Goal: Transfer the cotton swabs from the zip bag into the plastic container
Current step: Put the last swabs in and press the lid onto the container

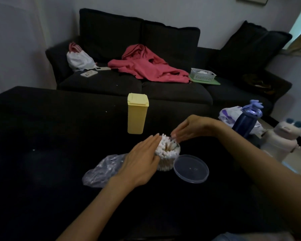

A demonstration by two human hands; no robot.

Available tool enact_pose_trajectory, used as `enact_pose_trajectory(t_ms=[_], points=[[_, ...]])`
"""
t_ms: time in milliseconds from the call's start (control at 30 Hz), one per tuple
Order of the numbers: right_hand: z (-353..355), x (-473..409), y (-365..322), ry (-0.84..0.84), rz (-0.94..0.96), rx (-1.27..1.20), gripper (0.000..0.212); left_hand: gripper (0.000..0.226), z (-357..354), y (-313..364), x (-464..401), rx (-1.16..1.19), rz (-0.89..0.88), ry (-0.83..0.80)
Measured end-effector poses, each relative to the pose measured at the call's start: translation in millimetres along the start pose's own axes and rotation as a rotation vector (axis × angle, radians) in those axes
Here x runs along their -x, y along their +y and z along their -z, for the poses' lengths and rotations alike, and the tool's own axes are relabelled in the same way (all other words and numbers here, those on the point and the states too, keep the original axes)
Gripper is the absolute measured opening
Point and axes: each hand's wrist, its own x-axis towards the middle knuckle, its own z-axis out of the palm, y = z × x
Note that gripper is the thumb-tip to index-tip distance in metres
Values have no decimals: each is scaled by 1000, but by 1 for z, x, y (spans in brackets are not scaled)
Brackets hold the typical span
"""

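The plastic container (165, 164) is standing upright on the dark bench (42, 153), packed with cotton swabs (166, 150). The left hand (139, 164), fingers flat and extended, is pressing against its 9 o'clock side. The right hand (189, 127) is reaching in from 1 o'clock, fingertips loosely curled at the rim. The zip bag (101, 169) is lying at 8 o'clock, and the clear lid (191, 168) at 4 o'clock.

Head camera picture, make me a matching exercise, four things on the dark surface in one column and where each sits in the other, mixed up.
Things:
1. yellow box
2. clear lid
3. zip bag
4. cotton swabs

Places:
A. flat, right of the container
B. standing in the round container
C. upright behind the hands
D. crumpled under the left hand

Pairs: 1-C, 2-A, 3-D, 4-B
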Motion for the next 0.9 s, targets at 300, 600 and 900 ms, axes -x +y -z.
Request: enact_pose_trajectory(t_ms=[300, 600, 900], points=[[-43, -2, 55, 207, 190, -273, 19, 57, -15, 10, -16, -136, -49, -133], [-49, -20, 54, 273, 214, -82, 5, 59, -17, 6, -11, -20, 48, -113], [-47, -9, 66, 442, 271, -94, 11, 58, -19, 9, -13, -190, -59, -170]])
